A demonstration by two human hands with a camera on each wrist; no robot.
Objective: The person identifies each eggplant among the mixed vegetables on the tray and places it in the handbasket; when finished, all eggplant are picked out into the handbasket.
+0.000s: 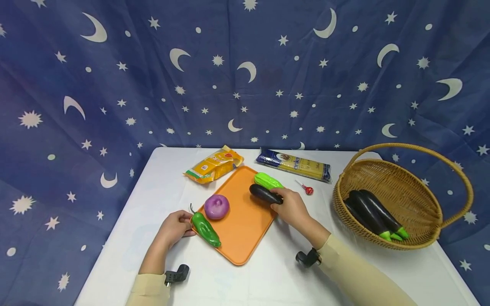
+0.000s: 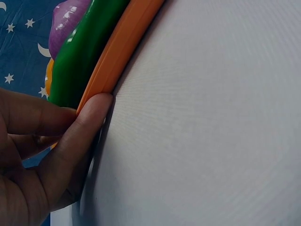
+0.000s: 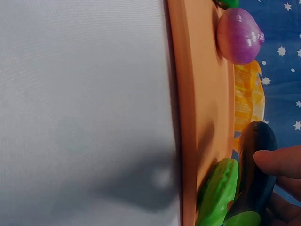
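My right hand (image 1: 294,207) grips a dark eggplant (image 1: 264,194) over the far right part of an orange tray (image 1: 245,229). In the right wrist view the eggplant (image 3: 254,169) appears raised above the tray, its green end toward the bottom. Just behind it lies a bumpy light-green bitter melon (image 1: 268,180). At the tray's left edge my left hand (image 1: 173,228) pinches the rim between thumb and fingers, plain in the left wrist view. A green pepper (image 1: 205,229) lies along that edge beside the fingers, and a purple onion (image 1: 216,207) sits behind the pepper.
A wicker basket (image 1: 430,204) with a tall handle stands at right, holding several eggplants (image 1: 373,210). Behind the tray lie a yellow packet (image 1: 214,165) and a spaghetti pack (image 1: 294,165). A red lollipop (image 1: 309,190) lies right of the tray on the white table (image 1: 126,255).
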